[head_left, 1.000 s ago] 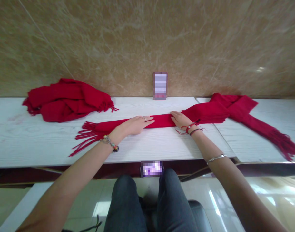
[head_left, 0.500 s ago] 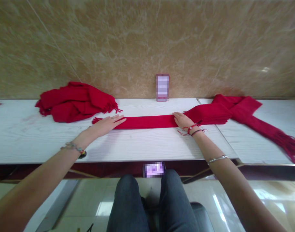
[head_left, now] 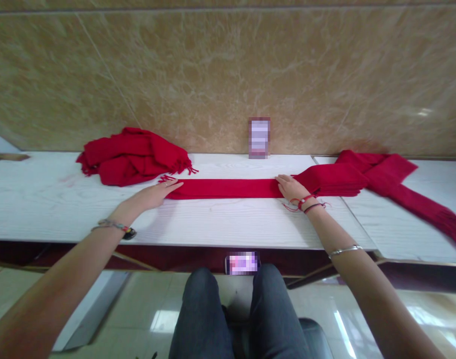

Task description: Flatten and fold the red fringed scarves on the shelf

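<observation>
A long red scarf (head_left: 228, 188) lies stretched flat along the white table (head_left: 220, 219). Its right part is folded wider and trails off to a fringed end at the far right. My left hand (head_left: 153, 195) lies flat with fingers stretched out on the scarf's left end, covering most of its fringe. My right hand (head_left: 292, 187) presses flat on the scarf near the middle, fingers pointing left. Beaded and string bracelets sit on both wrists.
A heap of red scarves (head_left: 132, 156) sits at the back left of the table. A small blurred card (head_left: 259, 137) leans against the marble wall. A second table top (head_left: 410, 209) adjoins on the right. My knees and a blurred phone (head_left: 242, 263) are below the table edge.
My left hand has slid left along the scarf from the middle to its left end, smoothing it flat. The right hand has stayed in place.
</observation>
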Demonstrator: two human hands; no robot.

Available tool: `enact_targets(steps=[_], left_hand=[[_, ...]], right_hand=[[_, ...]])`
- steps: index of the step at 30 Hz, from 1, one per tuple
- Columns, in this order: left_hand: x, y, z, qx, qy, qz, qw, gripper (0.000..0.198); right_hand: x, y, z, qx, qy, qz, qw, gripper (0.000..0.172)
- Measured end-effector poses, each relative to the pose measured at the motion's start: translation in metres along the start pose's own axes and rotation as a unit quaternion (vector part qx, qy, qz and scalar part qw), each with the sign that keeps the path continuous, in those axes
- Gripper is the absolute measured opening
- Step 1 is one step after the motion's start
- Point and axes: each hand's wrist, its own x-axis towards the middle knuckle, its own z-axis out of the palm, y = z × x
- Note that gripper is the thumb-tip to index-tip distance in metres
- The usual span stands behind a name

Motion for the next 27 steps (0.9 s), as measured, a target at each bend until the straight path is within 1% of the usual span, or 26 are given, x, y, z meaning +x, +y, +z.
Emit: enact_targets(steps=[2,3,5,7,8,10,12,15,18,21,23,25,27], left_hand=[[-0.002,0.002,-0.011,-0.021,-0.022,0.02,0.999,0.071],[-0.001,0.005,-0.017,-0.035,-0.023,0.032,0.999,0.068],[0.002,0.011,-0.026,-0.062,-0.004,0.05,0.997,0.06],[0.008,0.016,-0.031,-0.069,0.021,0.061,0.996,0.051],[0.011,0.018,-0.031,-0.063,0.027,0.065,0.995,0.048],[0.016,0.02,-0.03,-0.044,0.029,0.074,0.996,0.042],[0.018,0.02,-0.028,-0.026,0.023,0.082,0.996,0.04],[0.017,0.02,-0.025,-0.001,0.02,0.085,0.996,0.039],[0.014,0.025,-0.023,0.03,0.026,0.079,0.996,0.04],[0.013,0.035,-0.023,0.058,0.042,0.059,0.996,0.043],[0.013,0.042,-0.024,0.069,0.053,0.03,0.996,0.043],[0.015,0.047,-0.025,0.072,0.064,0.004,0.995,0.039],[0.017,0.05,-0.026,0.069,0.073,0.003,0.995,0.034]], right_hand=[[0.0,-0.008,-0.003,0.023,0.029,-0.041,0.998,0.039],[0.001,-0.014,-0.004,0.042,0.042,-0.072,0.996,0.038],[0.002,-0.029,-0.006,0.083,0.057,-0.137,0.986,0.036],[0.002,-0.043,-0.007,0.105,0.045,-0.186,0.976,0.034],[0.002,-0.048,-0.007,0.107,0.032,-0.198,0.974,0.032],[0.002,-0.054,-0.007,0.095,0.005,-0.199,0.975,0.031],[0.001,-0.053,-0.007,0.077,-0.014,-0.185,0.98,0.032],[0.001,-0.049,-0.007,0.064,-0.024,-0.177,0.982,0.033],[0.001,-0.046,-0.008,0.068,-0.024,-0.181,0.981,0.032],[0.001,-0.048,-0.009,0.064,-0.022,-0.176,0.982,0.033],[0.001,-0.05,-0.009,0.055,-0.021,-0.167,0.984,0.033],[0.002,-0.052,-0.008,0.05,-0.017,-0.163,0.985,0.032],[0.002,-0.052,-0.006,0.051,-0.008,-0.166,0.985,0.032]])
